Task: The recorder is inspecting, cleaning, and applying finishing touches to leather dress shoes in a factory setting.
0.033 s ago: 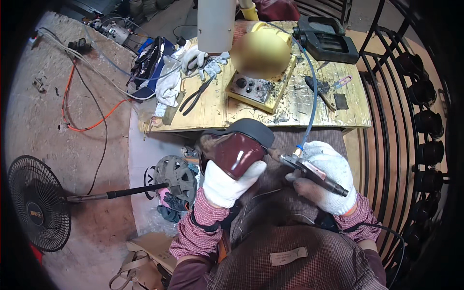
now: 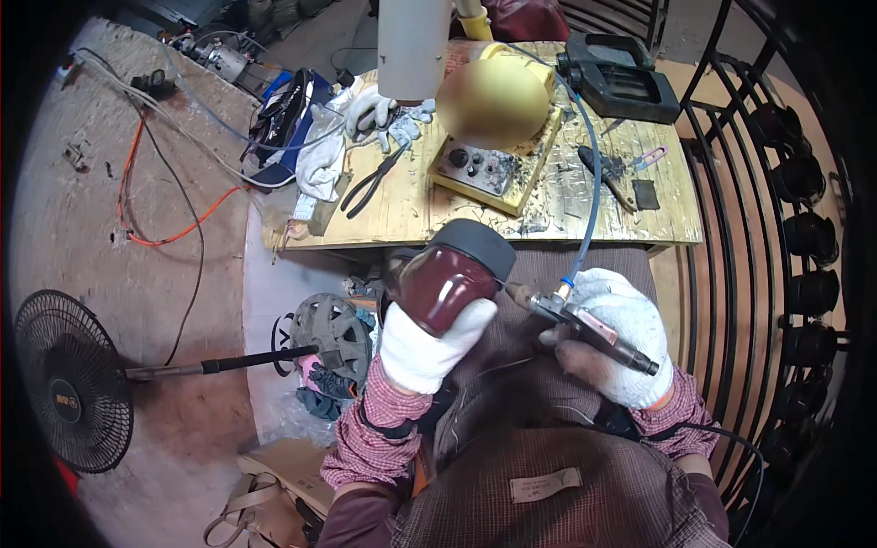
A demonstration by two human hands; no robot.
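Nothing moved since the earlier frame. Left hand (image 2: 422,345) clamped under a glossy dark-red carved piece (image 2: 441,285), just below the table (image 2: 429,215) edge. Right hand (image 2: 614,340) clamped on a rotary tool (image 2: 585,323), tip touching the piece.

A wooden table (image 2: 429,215) carries pliers (image 2: 370,181), white gloves (image 2: 384,114), a knobbed control box (image 2: 480,169) and a black case (image 2: 617,78).

view: single head camera, fisheye
facing: steeply down, close over lap
landmark: wooden workbench (image 2: 438,215) lies beyond the lap, top of frame
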